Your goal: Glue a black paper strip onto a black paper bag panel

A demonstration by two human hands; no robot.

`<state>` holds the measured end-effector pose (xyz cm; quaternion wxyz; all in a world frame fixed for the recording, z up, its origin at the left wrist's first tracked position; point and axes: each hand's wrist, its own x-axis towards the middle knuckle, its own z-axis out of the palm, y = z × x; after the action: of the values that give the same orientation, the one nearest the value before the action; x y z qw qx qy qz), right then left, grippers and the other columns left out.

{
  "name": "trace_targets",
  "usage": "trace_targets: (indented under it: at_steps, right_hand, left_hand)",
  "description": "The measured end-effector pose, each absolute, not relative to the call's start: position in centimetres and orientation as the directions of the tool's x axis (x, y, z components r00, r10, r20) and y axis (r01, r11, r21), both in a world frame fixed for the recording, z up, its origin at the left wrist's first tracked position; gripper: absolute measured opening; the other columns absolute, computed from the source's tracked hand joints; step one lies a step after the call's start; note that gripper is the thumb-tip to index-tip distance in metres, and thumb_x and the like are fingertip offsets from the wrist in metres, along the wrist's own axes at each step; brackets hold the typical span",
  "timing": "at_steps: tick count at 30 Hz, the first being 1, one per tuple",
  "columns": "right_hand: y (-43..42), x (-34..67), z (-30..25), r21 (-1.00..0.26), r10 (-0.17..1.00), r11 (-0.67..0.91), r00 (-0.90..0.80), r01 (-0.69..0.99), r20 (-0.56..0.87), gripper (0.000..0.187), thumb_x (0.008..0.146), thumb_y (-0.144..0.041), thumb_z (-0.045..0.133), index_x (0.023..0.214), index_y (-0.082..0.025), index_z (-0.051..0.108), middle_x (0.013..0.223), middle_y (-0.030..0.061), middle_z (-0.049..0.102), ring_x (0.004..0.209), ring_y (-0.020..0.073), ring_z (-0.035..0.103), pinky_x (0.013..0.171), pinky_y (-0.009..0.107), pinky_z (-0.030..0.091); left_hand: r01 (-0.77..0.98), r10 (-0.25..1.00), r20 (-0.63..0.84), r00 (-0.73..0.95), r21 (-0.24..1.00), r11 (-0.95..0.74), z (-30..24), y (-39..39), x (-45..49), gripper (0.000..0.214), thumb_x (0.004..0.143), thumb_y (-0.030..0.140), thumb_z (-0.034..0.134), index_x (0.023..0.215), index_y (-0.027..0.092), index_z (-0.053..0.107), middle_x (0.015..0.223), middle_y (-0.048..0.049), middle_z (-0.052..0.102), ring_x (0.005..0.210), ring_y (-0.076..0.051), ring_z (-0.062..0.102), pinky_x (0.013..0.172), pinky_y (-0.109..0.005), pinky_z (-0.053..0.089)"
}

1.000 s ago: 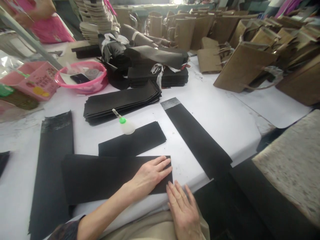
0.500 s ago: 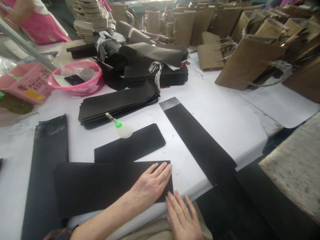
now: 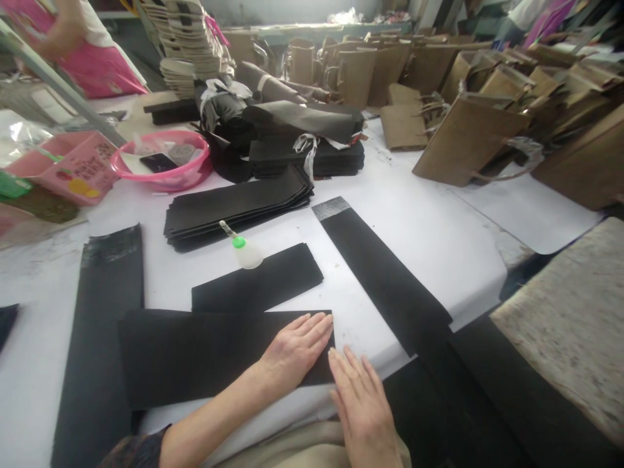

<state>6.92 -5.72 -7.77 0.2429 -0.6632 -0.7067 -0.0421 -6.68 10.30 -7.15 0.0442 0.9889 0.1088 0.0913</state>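
A wide black sheet [image 3: 205,357] lies flat on the white table in front of me, its left end over a long black strip [image 3: 102,312]. Flat on the sheet's right end rests my left hand [image 3: 297,344], fingers stretched out. My right hand [image 3: 363,396] is at the sheet's right edge, fingers extended, fingertips at the edge. Beyond the sheet lies a shorter black piece [image 3: 258,279], with a small translucent bottle with a green collar [image 3: 249,253] at its upper edge. Another black strip [image 3: 385,279] with a greyish, shiny end slants on the right.
Behind are a stack of black sheets [image 3: 238,205], tied black bundles [image 3: 307,153], a pink basin [image 3: 160,182] holding a phone, and a pink box [image 3: 80,169]. Many brown paper bags [image 3: 468,140] fill the back right. Another person [image 3: 92,52] stands at the far left.
My right hand has moved up slightly along the sheet's right edge. My left hand stays flat on the sheet. The camera view has shifted a little.
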Motion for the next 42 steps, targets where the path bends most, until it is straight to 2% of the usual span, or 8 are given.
trace_targets:
  at_steps: [6, 17, 23, 27, 29, 33, 37, 42]
  right_hand:
    - [-3.3, 6.1, -10.1, -0.35, 0.877, 0.044, 0.132, 0.936, 0.462, 0.033, 0.102, -0.017, 0.034, 0.123, -0.014, 0.059, 0.129, 0.0062, 0.059, 0.124, 0.0204, 0.051, 0.111, 0.04, 0.031]
    - [-6.7, 7.2, -9.0, -0.245, 0.951, 0.099, -0.02, 0.964, 0.308, 0.044, 0.1, -0.011, 0.025, 0.137, -0.012, 0.049, 0.141, 0.0056, 0.047, 0.13, 0.0213, 0.045, 0.112, 0.036, 0.032]
    - [-7.9, 7.7, -8.0, -0.342, 0.925, 0.154, -0.014, 0.927, 0.38, 0.034, 0.094, -0.01, 0.047, 0.126, -0.013, 0.057, 0.125, 0.0075, 0.061, 0.122, 0.0225, 0.053, 0.102, 0.035, 0.046]
    - [-7.1, 7.4, -6.9, -0.585, 0.918, 0.004, 0.229, 0.811, 0.324, 0.025, 0.097, -0.016, 0.045, 0.115, -0.018, 0.061, 0.108, 0.0058, 0.067, 0.101, 0.0163, 0.064, 0.085, 0.024, 0.054]
    - [-6.0, 6.9, -6.6, -0.629, 0.907, -0.109, 0.335, 0.77, 0.253, 0.024, 0.099, -0.026, 0.042, 0.113, -0.019, 0.061, 0.103, 0.0051, 0.067, 0.091, 0.0158, 0.067, 0.077, 0.023, 0.055]
    - [-3.3, 5.9, -6.5, -0.546, 0.86, -0.254, 0.444, 0.798, 0.25, 0.041, 0.101, -0.045, 0.03, 0.104, -0.019, 0.062, 0.086, 0.0048, 0.068, 0.068, 0.017, 0.068, 0.055, 0.026, 0.051]
    - [-1.9, 5.8, -6.5, -0.513, 0.847, -0.324, 0.485, 0.795, 0.217, 0.053, 0.099, -0.056, 0.023, 0.083, -0.023, 0.06, 0.071, 0.0017, 0.066, 0.055, 0.0171, 0.066, 0.047, 0.028, 0.044]
    - [-1.7, 6.5, -6.5, -0.543, 0.841, -0.434, 0.54, 0.719, 0.043, 0.031, 0.094, -0.047, 0.046, 0.075, -0.026, 0.057, 0.058, -0.0039, 0.062, 0.051, 0.0184, 0.063, 0.046, 0.028, 0.039]
  left_hand:
    - [0.208, 0.233, 0.206, 0.95, 0.139, -0.968, -7.3, 10.1, -6.6, 0.034, 0.102, 0.017, 0.033, 0.129, 0.011, 0.052, 0.143, -0.0071, 0.043, 0.132, -0.021, 0.04, 0.108, -0.038, 0.042]
    - [0.22, 0.239, 0.2, 0.95, 0.113, -0.969, -7.6, 10.1, -6.6, 0.037, 0.1, 0.013, 0.032, 0.132, 0.009, 0.049, 0.145, -0.0095, 0.04, 0.134, -0.023, 0.037, 0.108, -0.038, 0.042]
    - [0.258, 0.304, 0.247, 0.92, 0.202, -0.945, -8.2, 10.1, -6.8, 0.033, 0.1, 0.012, 0.033, 0.125, 0.011, 0.055, 0.139, -0.0072, 0.048, 0.131, -0.022, 0.04, 0.109, -0.037, 0.042]
    - [0.282, 0.344, 0.273, 0.899, 0.24, -0.929, -8.6, 9.9, -7.1, 0.029, 0.099, 0.011, 0.037, 0.117, 0.012, 0.059, 0.132, -0.008, 0.054, 0.127, -0.022, 0.045, 0.107, -0.039, 0.045]
    - [0.281, 0.348, 0.285, 0.893, 0.251, -0.926, -8.7, 9.9, -7.2, 0.029, 0.099, 0.011, 0.037, 0.115, 0.012, 0.06, 0.129, -0.0092, 0.055, 0.126, -0.023, 0.046, 0.105, -0.04, 0.047]
    - [0.275, 0.352, 0.337, 0.874, 0.255, -0.927, -8.7, 10.0, -7.2, 0.027, 0.099, 0.011, 0.037, 0.109, 0.011, 0.061, 0.122, -0.0106, 0.059, 0.122, -0.023, 0.05, 0.101, -0.039, 0.051]
    - [0.272, 0.348, 0.372, 0.86, 0.242, -0.931, -8.6, 10.0, -7.3, 0.025, 0.099, 0.012, 0.037, 0.109, 0.01, 0.06, 0.118, -0.0112, 0.061, 0.119, -0.022, 0.053, 0.098, -0.037, 0.053]
    - [0.281, 0.373, 0.372, 0.85, 0.278, -0.918, -9.0, 10.0, -7.4, 0.025, 0.1, 0.013, 0.037, 0.111, 0.011, 0.058, 0.119, -0.0109, 0.059, 0.12, -0.022, 0.052, 0.1, -0.038, 0.052]
